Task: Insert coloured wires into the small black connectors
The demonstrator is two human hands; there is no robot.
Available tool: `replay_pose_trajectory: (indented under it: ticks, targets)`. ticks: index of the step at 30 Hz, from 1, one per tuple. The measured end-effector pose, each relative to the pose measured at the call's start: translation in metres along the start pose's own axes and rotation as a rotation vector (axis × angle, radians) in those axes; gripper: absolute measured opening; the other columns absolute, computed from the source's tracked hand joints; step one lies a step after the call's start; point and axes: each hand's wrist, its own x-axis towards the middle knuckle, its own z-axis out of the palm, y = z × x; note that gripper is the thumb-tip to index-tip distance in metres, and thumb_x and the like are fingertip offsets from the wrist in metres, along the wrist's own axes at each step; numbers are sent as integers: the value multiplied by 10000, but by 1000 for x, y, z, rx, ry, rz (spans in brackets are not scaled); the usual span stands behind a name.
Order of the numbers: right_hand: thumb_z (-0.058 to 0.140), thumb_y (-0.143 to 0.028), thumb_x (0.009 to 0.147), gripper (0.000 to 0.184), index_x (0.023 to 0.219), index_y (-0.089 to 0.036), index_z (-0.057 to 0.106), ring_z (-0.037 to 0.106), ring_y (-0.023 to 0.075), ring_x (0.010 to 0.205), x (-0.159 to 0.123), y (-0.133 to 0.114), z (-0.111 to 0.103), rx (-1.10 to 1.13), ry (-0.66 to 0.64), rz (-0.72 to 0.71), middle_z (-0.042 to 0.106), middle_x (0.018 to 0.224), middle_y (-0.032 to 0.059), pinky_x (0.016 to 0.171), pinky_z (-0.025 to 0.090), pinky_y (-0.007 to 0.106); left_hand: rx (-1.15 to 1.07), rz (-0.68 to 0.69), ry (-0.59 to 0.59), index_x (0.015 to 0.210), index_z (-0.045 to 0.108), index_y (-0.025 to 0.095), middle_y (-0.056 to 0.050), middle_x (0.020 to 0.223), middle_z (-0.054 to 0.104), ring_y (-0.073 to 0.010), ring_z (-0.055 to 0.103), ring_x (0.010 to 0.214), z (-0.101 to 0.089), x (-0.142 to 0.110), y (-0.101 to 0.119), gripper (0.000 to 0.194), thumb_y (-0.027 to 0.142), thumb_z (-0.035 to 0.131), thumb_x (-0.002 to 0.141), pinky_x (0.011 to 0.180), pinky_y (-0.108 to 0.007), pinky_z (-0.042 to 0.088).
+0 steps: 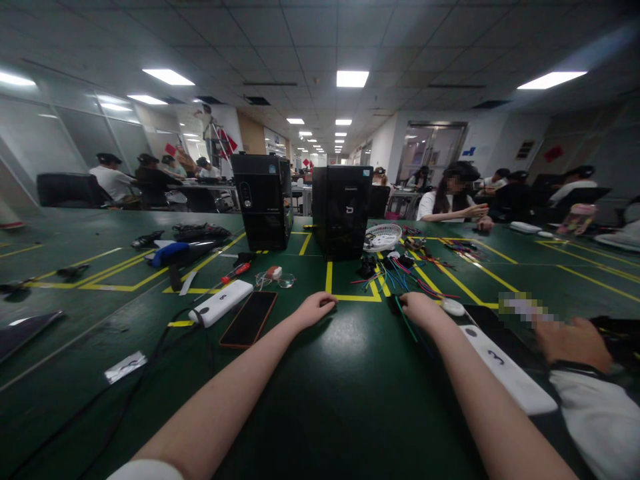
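My left hand (pixel 316 308) rests on the green table (pixel 350 393) with its fingers curled loosely; nothing shows in it. My right hand (pixel 419 307) lies further right, fingers closed over a thin green wire (pixel 406 321) that trails back toward me. Just beyond both hands is a pile of coloured wires and black connectors (pixel 395 270). A black computer tower (pixel 343 211) stands straight ahead inside a yellow-taped square, with a second black tower (pixel 264 200) to its left. A dark phone (pixel 249 319) and a white power bank (pixel 223 302) lie to the left of my left hand.
A white mesh basket (pixel 383 236) sits beside the right tower. A red-handled screwdriver (pixel 236 272) and glasses (pixel 273 279) lie at centre left. A white numbered power bank (pixel 505 370) and a co-worker's hand (pixel 573 341) are at right. Several people sit at tables behind.
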Motion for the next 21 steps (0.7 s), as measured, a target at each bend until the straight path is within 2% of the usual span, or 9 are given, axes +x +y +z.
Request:
replay_pose_trajectory:
  ticks: [5,8,13,21]
  targets:
    - [395,-123,793,414,1160,-221,562,562,178,878,-17,-80,19,17,139,-349,620,969,95,758,387,257,3,-10,107,943,630,134,-78,996,627,-171,573,942,0,2,-6,234,234,453,827,867,-276,434]
    - [379,-113,809,435,1212,-213,506,519,180,908,-27,-110,30,3,238,-525,586,973,90,784,369,272,18,-20,173,937,624,135,-75,974,637,-177,572,939,-1,4,-11,261,251,405,852,864,-289,431]
    - [378,-101,815,395,1167,-206,524,488,184,868,-32,-118,37,-18,322,-605,563,908,75,756,363,294,12,-18,99,876,629,139,-61,904,652,-170,594,876,-1,4,-13,292,256,362,865,814,-276,455]
    - [416,-93,797,350,1106,-176,557,482,198,896,-32,-124,33,-41,348,-633,550,954,96,749,380,308,27,-34,54,1012,594,155,-62,1041,626,-164,560,1001,-1,6,-10,271,216,382,855,913,-280,418]
